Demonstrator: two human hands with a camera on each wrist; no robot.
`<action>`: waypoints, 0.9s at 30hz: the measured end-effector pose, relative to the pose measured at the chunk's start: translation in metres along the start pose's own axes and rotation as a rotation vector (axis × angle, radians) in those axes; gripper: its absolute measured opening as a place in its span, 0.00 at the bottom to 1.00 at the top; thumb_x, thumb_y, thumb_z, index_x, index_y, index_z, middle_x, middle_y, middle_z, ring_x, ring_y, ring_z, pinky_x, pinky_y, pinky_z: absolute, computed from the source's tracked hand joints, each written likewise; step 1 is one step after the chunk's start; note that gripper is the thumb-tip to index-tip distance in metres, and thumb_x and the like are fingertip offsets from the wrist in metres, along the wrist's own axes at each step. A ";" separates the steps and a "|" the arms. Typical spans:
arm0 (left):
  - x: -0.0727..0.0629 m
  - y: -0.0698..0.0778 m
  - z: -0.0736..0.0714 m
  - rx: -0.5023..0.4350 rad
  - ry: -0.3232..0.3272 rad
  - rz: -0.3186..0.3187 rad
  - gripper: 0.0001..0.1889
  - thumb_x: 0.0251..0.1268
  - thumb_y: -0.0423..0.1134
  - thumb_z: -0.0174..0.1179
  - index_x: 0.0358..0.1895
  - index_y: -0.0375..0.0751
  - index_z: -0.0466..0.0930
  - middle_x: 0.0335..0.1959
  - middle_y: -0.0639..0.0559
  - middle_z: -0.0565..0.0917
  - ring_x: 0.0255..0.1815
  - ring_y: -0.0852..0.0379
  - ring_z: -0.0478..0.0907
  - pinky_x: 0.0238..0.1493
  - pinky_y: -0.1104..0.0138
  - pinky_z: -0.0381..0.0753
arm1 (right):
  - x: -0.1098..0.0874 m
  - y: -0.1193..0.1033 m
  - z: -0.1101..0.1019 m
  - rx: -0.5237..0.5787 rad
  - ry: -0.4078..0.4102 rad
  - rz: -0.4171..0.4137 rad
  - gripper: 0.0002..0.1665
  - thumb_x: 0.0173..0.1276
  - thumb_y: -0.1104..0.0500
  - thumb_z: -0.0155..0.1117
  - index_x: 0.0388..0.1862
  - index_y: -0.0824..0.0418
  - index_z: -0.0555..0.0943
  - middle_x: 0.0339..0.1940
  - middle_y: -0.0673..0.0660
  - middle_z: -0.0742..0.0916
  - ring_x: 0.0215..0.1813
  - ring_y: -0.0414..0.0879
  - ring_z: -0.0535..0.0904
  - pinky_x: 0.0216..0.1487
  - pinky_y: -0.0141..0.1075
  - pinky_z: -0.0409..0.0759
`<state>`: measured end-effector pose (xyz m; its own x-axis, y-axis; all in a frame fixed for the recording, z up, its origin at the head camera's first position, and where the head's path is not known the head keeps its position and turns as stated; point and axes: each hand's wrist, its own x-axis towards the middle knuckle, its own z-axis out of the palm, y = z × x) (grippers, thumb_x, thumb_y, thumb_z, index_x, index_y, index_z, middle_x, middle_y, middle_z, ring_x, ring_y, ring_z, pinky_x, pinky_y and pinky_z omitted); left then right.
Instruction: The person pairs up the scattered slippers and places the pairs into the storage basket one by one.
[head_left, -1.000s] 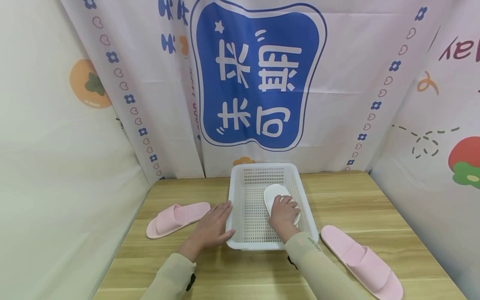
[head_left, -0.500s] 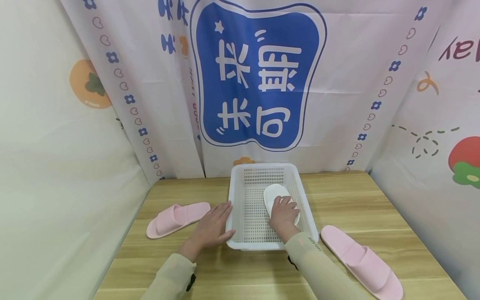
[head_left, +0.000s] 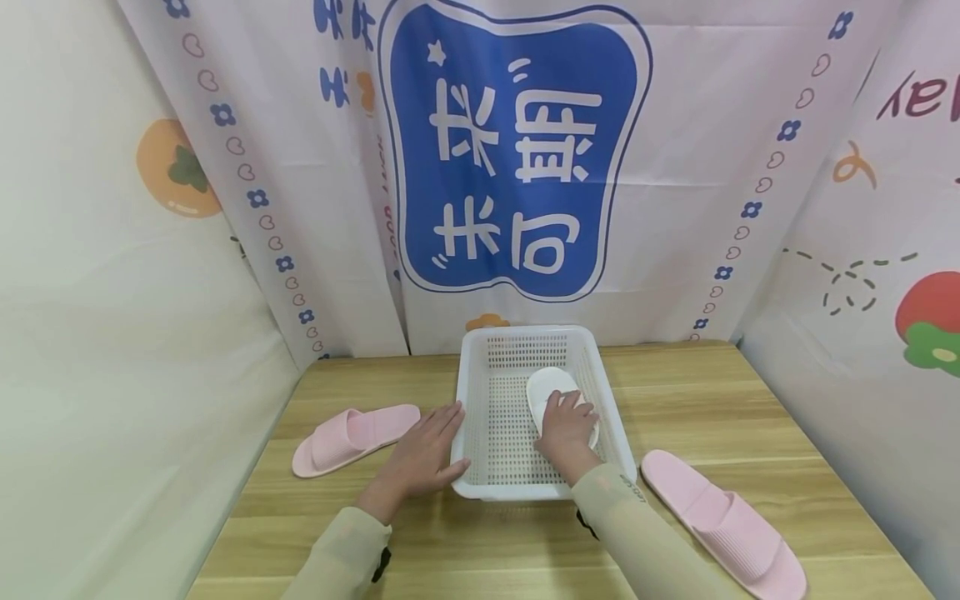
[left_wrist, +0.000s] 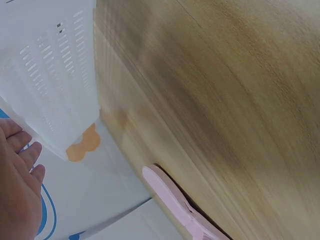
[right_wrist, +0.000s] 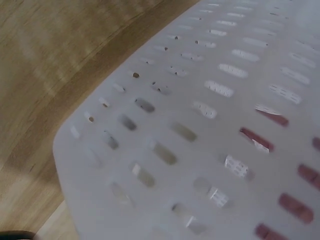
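Observation:
A white plastic basket (head_left: 495, 492) with slotted walls stands on the wooden table, and inside it on the right lies a white slipper (head_left: 551, 383). My right hand (head_left: 567, 429) reaches over the near rim and grips the slipper around its strap area, covering much of it. Through the slots of the basket wall (right_wrist: 150, 125) in the right wrist view, only blurred patches show. My left hand (head_left: 423, 454) lies along the basket's left rim, fingers extended and fingertips at the edge. The left wrist view shows that hand (left_wrist: 17, 185) beside the basket's side wall (left_wrist: 55, 70).
A pink slipper (head_left: 356, 437) lies on the table (head_left: 480, 554) left of the basket, close to my left hand. Another pink slipper (head_left: 723, 525) lies at the right, near my right sleeve. A printed cloth (head_left: 517, 167) hangs behind the table's back edge.

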<state>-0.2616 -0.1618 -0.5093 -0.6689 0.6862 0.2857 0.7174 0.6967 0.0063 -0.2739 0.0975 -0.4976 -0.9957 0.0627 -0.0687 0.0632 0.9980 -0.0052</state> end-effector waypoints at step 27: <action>0.000 -0.001 0.000 -0.005 -0.004 0.002 0.41 0.68 0.59 0.48 0.72 0.28 0.58 0.73 0.37 0.61 0.73 0.42 0.58 0.70 0.50 0.59 | -0.010 0.001 -0.030 -0.005 0.083 -0.094 0.59 0.58 0.38 0.68 0.75 0.69 0.54 0.70 0.79 0.62 0.65 0.77 0.62 0.65 0.64 0.61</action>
<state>-0.2628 -0.1627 -0.5094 -0.6685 0.6882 0.2820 0.7194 0.6946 0.0103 -0.2655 0.0978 -0.4672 -0.9994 -0.0305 0.0143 -0.0306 0.9995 -0.0023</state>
